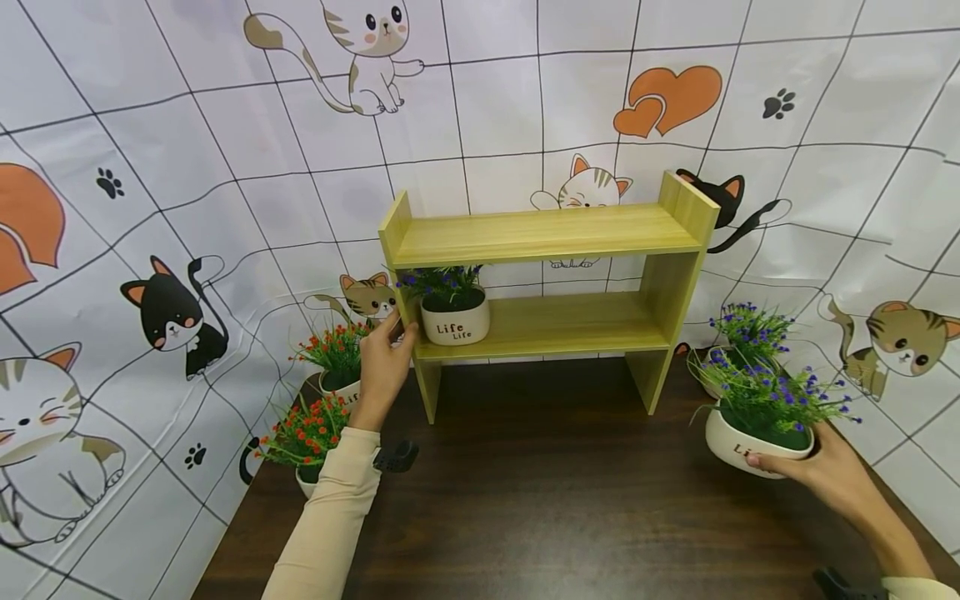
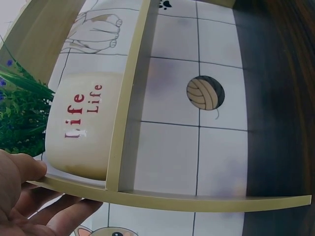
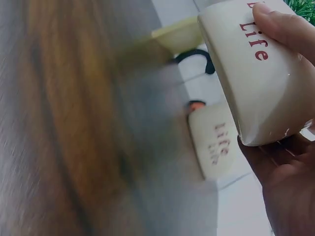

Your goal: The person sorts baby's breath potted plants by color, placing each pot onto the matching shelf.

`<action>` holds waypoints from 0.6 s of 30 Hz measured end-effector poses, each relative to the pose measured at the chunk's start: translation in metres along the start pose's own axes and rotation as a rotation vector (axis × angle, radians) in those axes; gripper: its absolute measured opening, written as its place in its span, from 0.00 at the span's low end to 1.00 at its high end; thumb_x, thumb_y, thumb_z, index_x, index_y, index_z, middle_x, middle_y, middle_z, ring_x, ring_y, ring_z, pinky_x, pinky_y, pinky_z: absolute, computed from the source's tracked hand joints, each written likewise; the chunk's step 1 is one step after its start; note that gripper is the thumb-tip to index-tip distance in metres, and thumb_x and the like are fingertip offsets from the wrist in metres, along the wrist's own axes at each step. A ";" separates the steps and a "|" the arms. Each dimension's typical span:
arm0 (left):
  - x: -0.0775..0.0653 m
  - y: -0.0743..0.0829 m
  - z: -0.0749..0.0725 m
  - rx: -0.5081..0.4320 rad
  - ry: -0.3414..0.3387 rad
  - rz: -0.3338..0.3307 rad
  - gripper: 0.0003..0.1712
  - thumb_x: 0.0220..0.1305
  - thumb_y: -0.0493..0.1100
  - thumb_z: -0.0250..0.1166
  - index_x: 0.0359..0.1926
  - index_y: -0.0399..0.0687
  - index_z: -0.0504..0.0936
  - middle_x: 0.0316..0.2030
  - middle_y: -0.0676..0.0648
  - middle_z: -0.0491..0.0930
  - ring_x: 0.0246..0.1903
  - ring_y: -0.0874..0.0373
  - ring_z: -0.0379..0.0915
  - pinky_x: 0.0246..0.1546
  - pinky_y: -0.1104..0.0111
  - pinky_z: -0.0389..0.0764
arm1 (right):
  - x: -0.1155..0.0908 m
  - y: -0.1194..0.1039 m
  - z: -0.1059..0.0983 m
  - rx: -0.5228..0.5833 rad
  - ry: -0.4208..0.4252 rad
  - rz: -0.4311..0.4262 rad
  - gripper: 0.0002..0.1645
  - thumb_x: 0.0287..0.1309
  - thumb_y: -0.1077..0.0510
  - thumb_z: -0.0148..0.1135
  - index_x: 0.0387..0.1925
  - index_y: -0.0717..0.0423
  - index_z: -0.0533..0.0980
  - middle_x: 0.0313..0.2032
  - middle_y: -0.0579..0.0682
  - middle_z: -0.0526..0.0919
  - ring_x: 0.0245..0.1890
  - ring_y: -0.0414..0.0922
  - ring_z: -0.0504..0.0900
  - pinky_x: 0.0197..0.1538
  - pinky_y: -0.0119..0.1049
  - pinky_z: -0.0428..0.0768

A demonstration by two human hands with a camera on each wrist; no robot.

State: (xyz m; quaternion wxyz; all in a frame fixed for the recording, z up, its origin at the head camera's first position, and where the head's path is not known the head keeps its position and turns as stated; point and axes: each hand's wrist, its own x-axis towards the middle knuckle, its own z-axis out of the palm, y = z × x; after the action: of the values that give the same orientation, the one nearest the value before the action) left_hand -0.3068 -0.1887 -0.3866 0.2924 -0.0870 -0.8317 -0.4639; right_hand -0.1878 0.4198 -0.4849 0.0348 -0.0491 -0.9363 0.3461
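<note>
My left hand [image 1: 384, 362] pinches the left side panel of a small wooden shelf [image 1: 540, 237], its thumb inside the panel and its fingers outside in the left wrist view. Just right of that hand, a white "Life" pot with purple flowers [image 1: 455, 321] stands on the middle board. At the right, my right hand [image 1: 832, 471] grips another white pot with purple flowers [image 1: 761, 442], thumb on its front. In the right wrist view this pot [image 3: 261, 78] is held above the table. Behind it stands a second purple-flowered pot [image 1: 750, 329], partly hidden.
Two pots with red flowers, the rear one [image 1: 341, 371] and the front one [image 1: 303, 442], stand on the left behind my left forearm. The shelf is on a dark wooden table [image 1: 540, 475] against a wall with cat drawings [image 1: 495, 108].
</note>
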 end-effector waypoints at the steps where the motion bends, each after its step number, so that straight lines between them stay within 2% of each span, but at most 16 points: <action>1: 0.000 0.000 0.000 0.000 0.000 0.000 0.25 0.79 0.38 0.62 0.73 0.43 0.78 0.60 0.33 0.85 0.57 0.38 0.86 0.54 0.46 0.88 | 0.000 -0.004 0.001 -0.005 0.014 -0.018 0.65 0.61 0.37 0.76 0.79 0.72 0.55 0.70 0.80 0.66 0.63 0.73 0.71 0.56 0.71 0.73; 3: 0.000 0.000 0.001 -0.003 -0.002 -0.001 0.25 0.79 0.38 0.62 0.73 0.44 0.78 0.61 0.33 0.84 0.57 0.38 0.86 0.54 0.46 0.87 | 0.000 -0.011 0.002 -0.011 0.037 -0.052 0.59 0.59 0.38 0.79 0.76 0.69 0.61 0.65 0.76 0.73 0.56 0.64 0.75 0.52 0.61 0.76; 7: -0.001 0.000 0.001 -0.008 -0.001 -0.003 0.25 0.79 0.38 0.63 0.73 0.43 0.78 0.60 0.33 0.84 0.57 0.38 0.86 0.54 0.46 0.87 | 0.002 -0.025 0.001 -0.030 0.044 -0.078 0.57 0.57 0.39 0.80 0.72 0.69 0.65 0.57 0.71 0.80 0.49 0.54 0.77 0.45 0.45 0.75; 13: 0.000 0.002 0.000 -0.009 -0.001 0.003 0.25 0.79 0.38 0.62 0.73 0.42 0.77 0.61 0.32 0.84 0.58 0.37 0.85 0.54 0.45 0.87 | 0.006 -0.042 0.000 -0.034 0.056 -0.107 0.57 0.54 0.40 0.82 0.71 0.70 0.66 0.51 0.67 0.83 0.43 0.48 0.79 0.41 0.38 0.75; 18: 0.000 0.003 -0.001 -0.002 -0.004 0.004 0.25 0.79 0.38 0.62 0.73 0.42 0.78 0.61 0.34 0.84 0.58 0.38 0.85 0.54 0.45 0.87 | 0.010 -0.057 -0.001 -0.019 0.063 -0.158 0.54 0.53 0.41 0.84 0.71 0.64 0.69 0.51 0.63 0.85 0.40 0.32 0.76 0.40 0.31 0.74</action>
State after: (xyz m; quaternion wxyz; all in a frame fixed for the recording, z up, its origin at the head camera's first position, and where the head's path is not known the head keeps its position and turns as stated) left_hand -0.3051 -0.1879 -0.3846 0.2913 -0.0899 -0.8316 -0.4642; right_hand -0.2018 0.3787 -0.4468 0.0911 0.0136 -0.9389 0.3315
